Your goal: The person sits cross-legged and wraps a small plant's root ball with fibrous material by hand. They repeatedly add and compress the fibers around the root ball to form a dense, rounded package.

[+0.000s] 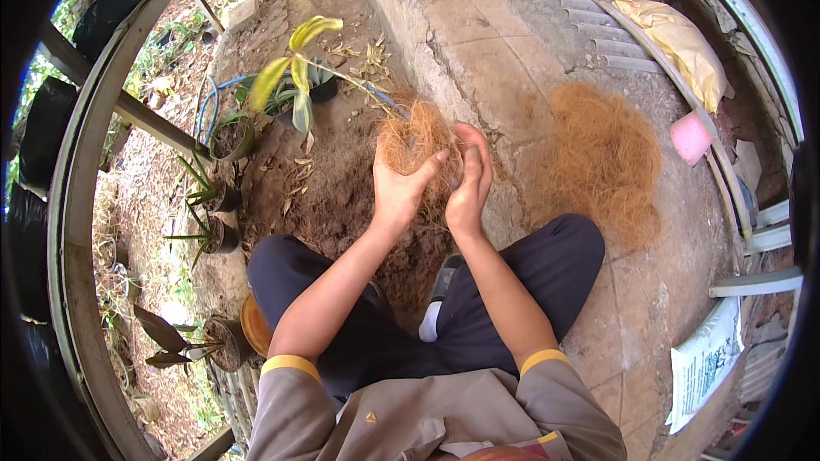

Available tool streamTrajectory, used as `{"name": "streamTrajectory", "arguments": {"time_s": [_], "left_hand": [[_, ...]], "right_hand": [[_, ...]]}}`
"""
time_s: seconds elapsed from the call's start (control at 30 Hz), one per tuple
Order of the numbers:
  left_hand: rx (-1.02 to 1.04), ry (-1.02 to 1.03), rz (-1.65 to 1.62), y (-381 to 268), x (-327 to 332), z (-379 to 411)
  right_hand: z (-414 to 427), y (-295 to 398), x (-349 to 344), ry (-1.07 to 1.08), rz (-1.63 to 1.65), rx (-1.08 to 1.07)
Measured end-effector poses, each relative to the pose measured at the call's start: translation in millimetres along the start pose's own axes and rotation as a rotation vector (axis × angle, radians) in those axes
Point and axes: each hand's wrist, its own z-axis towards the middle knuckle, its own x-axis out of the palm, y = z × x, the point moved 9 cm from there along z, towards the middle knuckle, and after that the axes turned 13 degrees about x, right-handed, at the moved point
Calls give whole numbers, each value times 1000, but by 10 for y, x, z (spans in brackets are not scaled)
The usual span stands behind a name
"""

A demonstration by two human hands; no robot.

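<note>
Both of my hands are around a wad of brown plant fibre [416, 134], likely coconut coir, above a patch of loose soil [343, 202]. My left hand [400, 192] grips the wad from its left side, thumb across the front. Cupped on the opposite side, my right hand [471, 182] presses against the fibre with fingers curled. From the far end of the wad a thin stem [343, 77] slants up and left, bearing yellow-green leaves [300, 73]. A bluish section of the stem or a support [384, 99] shows near the fibre. The stem's lower end is hidden.
A loose heap of the same fibre [599, 153] lies on concrete paving [493, 70] at right. Potted plants [232, 136] line the left side. A pink pot [693, 137], a yellowish sack [679, 38] and a printed white bag [706, 362] are along the right edge.
</note>
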Motion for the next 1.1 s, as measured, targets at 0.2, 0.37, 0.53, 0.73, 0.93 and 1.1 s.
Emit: {"name": "streamTrajectory", "arguments": {"time_s": [0.2,0.37,0.53,0.73,0.93,1.1], "left_hand": [[-203,161,-119,254,-8,-73],[-101,277,255,214,-43,10],[-416,147,-27,336,-75,-109],[-408,52,-266,285,-4,-140],[-483,-4,-332,444,-113,-192],[-447,-73,-428,360,-68,-237]], "right_hand": [[-47,245,197,242,-270,-306],[-65,76,162,186,-165,-227],[-76,-112,-16,68,-43,-9],[-66,-237,67,194,188,201],[-165,420,139,68,-299,-394],[-142,176,231,128,-298,-279]]}}
